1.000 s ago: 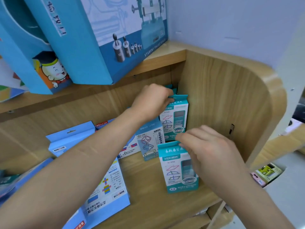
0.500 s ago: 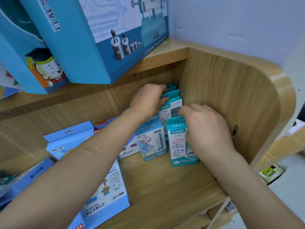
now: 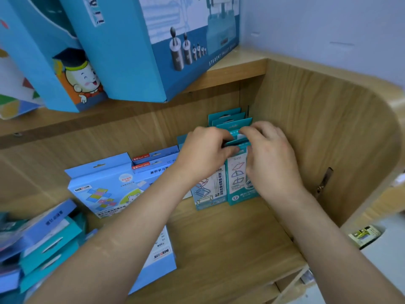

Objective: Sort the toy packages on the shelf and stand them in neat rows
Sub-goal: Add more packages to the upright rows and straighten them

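Package (image 3: 237, 172) reached row (image 3: 228, 120), right grip (image 3: 271, 159) atop

Wooden shelf (image 3: 230, 249), teal packages (image 3: 230, 119) standing in back-right row, blue packages (image 3: 105, 185) beside, seemingly leaning.
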Action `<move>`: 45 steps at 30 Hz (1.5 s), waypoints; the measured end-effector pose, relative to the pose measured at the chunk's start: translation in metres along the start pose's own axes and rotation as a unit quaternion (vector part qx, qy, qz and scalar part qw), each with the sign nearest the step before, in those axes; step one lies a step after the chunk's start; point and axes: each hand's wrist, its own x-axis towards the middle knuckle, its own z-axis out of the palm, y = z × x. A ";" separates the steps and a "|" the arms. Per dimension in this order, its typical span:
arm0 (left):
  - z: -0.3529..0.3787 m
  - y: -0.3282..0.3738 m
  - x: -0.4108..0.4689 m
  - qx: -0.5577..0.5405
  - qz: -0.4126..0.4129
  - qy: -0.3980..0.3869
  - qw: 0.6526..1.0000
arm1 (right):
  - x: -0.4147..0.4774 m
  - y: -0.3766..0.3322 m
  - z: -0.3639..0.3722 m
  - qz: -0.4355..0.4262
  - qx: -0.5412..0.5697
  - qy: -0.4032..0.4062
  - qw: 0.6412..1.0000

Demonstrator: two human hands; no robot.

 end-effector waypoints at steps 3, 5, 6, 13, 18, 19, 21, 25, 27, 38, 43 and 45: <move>0.004 0.000 0.009 0.016 0.005 0.033 0.999 | -0.030 0.007 0.019 0.018 0.074 0.034 0.997; 0.007 -0.003 0.012 0.020 0.003 0.043 0.999 | -0.049 0.008 0.033 0.037 0.077 -0.006 0.996; 0.009 -0.004 0.013 0.018 0.000 0.051 0.999 | -0.056 0.007 0.038 0.042 0.071 -0.033 0.996; 0.013 -0.011 0.018 -0.029 -0.002 0.091 0.995 | -0.061 0.002 0.044 0.057 0.090 -0.120 0.987; 0.003 -0.021 0.011 -0.088 -0.023 0.091 0.992 | -0.049 0.000 0.041 0.027 0.081 -0.117 0.989; 0.001 -0.023 0.006 -0.102 -0.030 0.101 0.989 | -0.047 0.000 0.040 0.025 0.078 -0.118 0.990; -0.005 -0.028 -0.012 -0.123 -0.053 0.135 0.982 | -0.043 0.001 0.037 0.031 0.068 -0.123 0.990; -0.002 -0.032 -0.058 -0.169 -0.121 0.190 0.959 | -0.035 0.001 0.031 0.029 0.048 -0.110 0.992; 0.009 -0.031 -0.076 -0.166 -0.169 0.157 0.959 | -0.033 0.000 0.030 0.021 0.049 -0.095 0.994; 0.056 -0.031 -0.080 -0.136 -0.255 0.132 0.948 | -0.036 0.008 0.032 0.014 0.078 -0.073 0.994; 0.060 -0.029 -0.079 -0.115 -0.253 0.142 0.950 | -0.043 0.014 0.034 0.017 0.099 -0.084 0.991; 0.058 -0.029 -0.081 -0.109 -0.252 0.140 0.951 | -0.047 0.015 0.034 0.017 0.110 -0.084 0.990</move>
